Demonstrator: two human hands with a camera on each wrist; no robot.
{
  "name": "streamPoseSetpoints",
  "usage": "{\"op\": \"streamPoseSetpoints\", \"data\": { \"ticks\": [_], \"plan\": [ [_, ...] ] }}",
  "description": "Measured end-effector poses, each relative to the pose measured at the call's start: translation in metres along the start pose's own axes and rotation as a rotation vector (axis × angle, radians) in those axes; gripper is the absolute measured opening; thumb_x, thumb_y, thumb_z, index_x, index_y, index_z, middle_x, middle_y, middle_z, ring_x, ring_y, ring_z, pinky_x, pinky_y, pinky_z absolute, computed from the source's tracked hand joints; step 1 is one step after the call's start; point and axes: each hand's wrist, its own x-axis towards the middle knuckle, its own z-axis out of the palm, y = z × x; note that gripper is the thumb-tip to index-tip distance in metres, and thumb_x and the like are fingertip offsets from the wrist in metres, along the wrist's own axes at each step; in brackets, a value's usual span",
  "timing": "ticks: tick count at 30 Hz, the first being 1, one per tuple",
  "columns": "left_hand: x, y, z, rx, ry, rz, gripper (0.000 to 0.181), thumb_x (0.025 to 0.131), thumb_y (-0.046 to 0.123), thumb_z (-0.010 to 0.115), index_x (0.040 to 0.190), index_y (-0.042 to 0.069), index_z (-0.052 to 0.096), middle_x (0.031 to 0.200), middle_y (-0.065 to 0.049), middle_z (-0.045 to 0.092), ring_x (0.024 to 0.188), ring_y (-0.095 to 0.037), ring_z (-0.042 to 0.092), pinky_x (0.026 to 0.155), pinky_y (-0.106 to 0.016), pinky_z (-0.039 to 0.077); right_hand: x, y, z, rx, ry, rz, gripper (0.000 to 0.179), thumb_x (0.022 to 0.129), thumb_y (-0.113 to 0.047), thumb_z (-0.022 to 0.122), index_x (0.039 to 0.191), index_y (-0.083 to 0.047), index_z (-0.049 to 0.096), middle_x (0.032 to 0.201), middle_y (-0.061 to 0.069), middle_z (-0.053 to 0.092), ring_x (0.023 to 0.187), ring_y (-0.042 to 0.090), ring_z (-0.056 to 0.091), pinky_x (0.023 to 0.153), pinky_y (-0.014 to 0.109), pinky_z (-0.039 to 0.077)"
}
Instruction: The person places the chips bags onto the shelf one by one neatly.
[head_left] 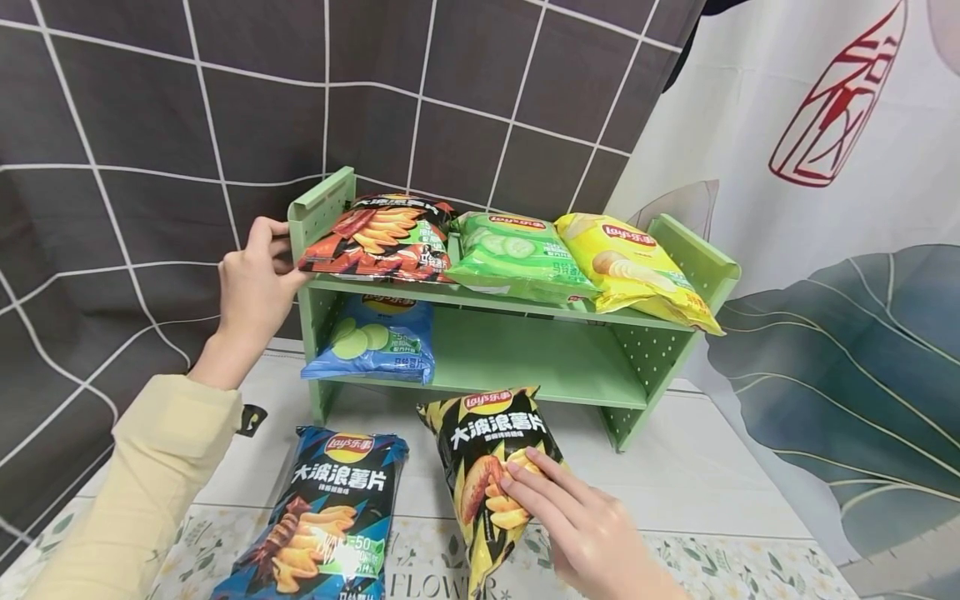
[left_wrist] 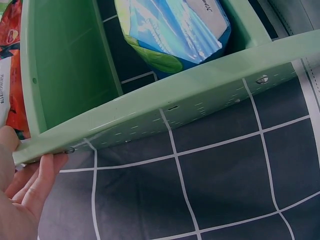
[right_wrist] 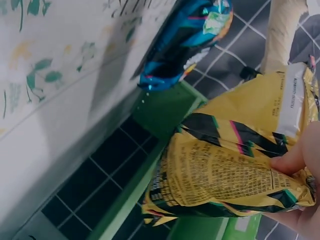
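My right hand [head_left: 581,521] holds a black-and-yellow bag of chips [head_left: 487,442] in front of the green shelf [head_left: 532,350]. In the right wrist view its thumb presses the printed yellow back of this bag [right_wrist: 220,170], while the head view has the fingers across the front. At the shelf's left end, my left hand [head_left: 258,279] grips the upright side panel [left_wrist: 150,107], with fingertips on the outer face. A red-and-black bag of chips [head_left: 382,237] lies on the top board beside that hand.
A green bag [head_left: 517,254] and a yellow bag [head_left: 637,267] share the top board. Below, a light blue bag [head_left: 375,337] sits at the left of the lower board. On the table [head_left: 637,492] lies a blue-and-black bag [head_left: 322,512]. A dark checked curtain [head_left: 142,133] hangs behind.
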Motion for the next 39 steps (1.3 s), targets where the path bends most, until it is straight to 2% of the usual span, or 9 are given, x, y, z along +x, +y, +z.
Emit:
{"op": "streamPoseSetpoints", "data": {
  "ticks": [3,6,8,12,16,21,27,33,39],
  "plan": [
    [0.0,0.0,0.0,0.001,0.001,0.001,0.042,0.081,0.006,0.075,0.115,-0.005,0.053,0.11,-0.024,0.068,0.087,-0.04,0.07,0.08,-0.052,0.052,0.007,0.004,-0.002,-0.009,0.103,-0.032,0.047,0.087,0.002,0.028,0.113,-0.001,0.066,0.11,0.01,0.072,0.138,0.018,0.042,0.069,0.028,0.056],
    [0.0,0.0,0.0,0.005,0.004,0.001,0.042,0.081,0.006,0.075,0.115,-0.005,0.053,0.11,-0.024,0.068,0.087,-0.04,0.07,0.08,-0.051,0.052,0.013,0.008,-0.004,-0.01,0.18,-0.055,0.042,0.088,0.004,0.031,0.109,0.0,0.068,0.103,0.013,0.073,0.136,0.02,0.046,0.067,0.027,0.056],
    [0.0,-0.001,0.0,0.007,0.005,0.001,0.042,0.081,0.006,0.075,0.115,-0.005,0.053,0.11,-0.024,0.068,0.086,-0.04,0.07,0.079,-0.051,0.052,0.016,0.011,-0.006,-0.013,0.201,-0.053,0.04,0.089,0.004,0.032,0.108,0.001,0.068,0.102,0.014,0.073,0.134,0.021,0.048,0.069,0.027,0.056],
    [0.0,-0.002,0.0,0.008,0.008,0.004,0.041,0.081,0.005,0.075,0.114,-0.005,0.053,0.11,-0.024,0.068,0.086,-0.039,0.071,0.079,-0.05,0.052,0.015,0.019,-0.007,-0.041,0.211,-0.022,0.038,0.091,0.002,0.035,0.109,0.001,0.068,0.104,0.014,0.073,0.131,0.021,0.052,0.082,0.029,0.053],
    [0.0,-0.002,0.001,0.008,0.007,0.004,0.042,0.08,0.005,0.075,0.114,-0.005,0.053,0.11,-0.024,0.068,0.086,-0.04,0.071,0.079,-0.051,0.052,0.012,0.029,-0.005,-0.089,0.22,0.025,0.038,0.092,0.002,0.036,0.109,-0.002,0.07,0.106,0.012,0.073,0.125,0.02,0.057,0.077,0.032,0.054],
    [-0.001,-0.002,0.0,0.009,-0.001,-0.006,0.042,0.081,0.005,0.075,0.115,-0.005,0.052,0.111,-0.024,0.068,0.087,-0.04,0.07,0.079,-0.052,0.052,0.007,0.041,0.001,-0.125,0.208,0.074,0.042,0.09,0.003,0.034,0.11,-0.004,0.07,0.108,0.01,0.073,0.119,0.021,0.062,0.06,0.031,0.054],
    [-0.001,-0.002,0.001,0.006,-0.004,-0.004,0.043,0.081,0.005,0.074,0.116,-0.004,0.052,0.112,-0.024,0.067,0.087,-0.041,0.07,0.079,-0.052,0.052,0.003,0.052,0.009,-0.137,0.177,0.119,0.047,0.087,0.003,0.032,0.113,-0.006,0.07,0.11,0.008,0.073,0.105,0.028,0.068,0.045,0.024,0.042],
    [-0.001,-0.001,0.0,0.005,0.001,0.001,0.043,0.081,0.007,0.075,0.116,-0.004,0.052,0.111,-0.024,0.067,0.087,-0.04,0.07,0.079,-0.052,0.052,0.002,0.059,0.018,-0.131,0.136,0.146,0.05,0.084,0.002,0.031,0.115,-0.007,0.068,0.112,0.007,0.072,0.104,0.029,0.068,0.046,0.025,0.044],
    [-0.001,-0.001,0.0,0.005,-0.005,0.001,0.042,0.081,0.006,0.074,0.116,-0.005,0.052,0.111,-0.024,0.067,0.088,-0.04,0.07,0.079,-0.052,0.052,-0.001,0.062,0.027,-0.104,0.061,0.154,0.051,0.082,0.003,0.033,0.118,-0.007,0.067,0.115,0.007,0.071,0.109,0.03,0.066,0.062,0.032,0.054]
  ]
}}
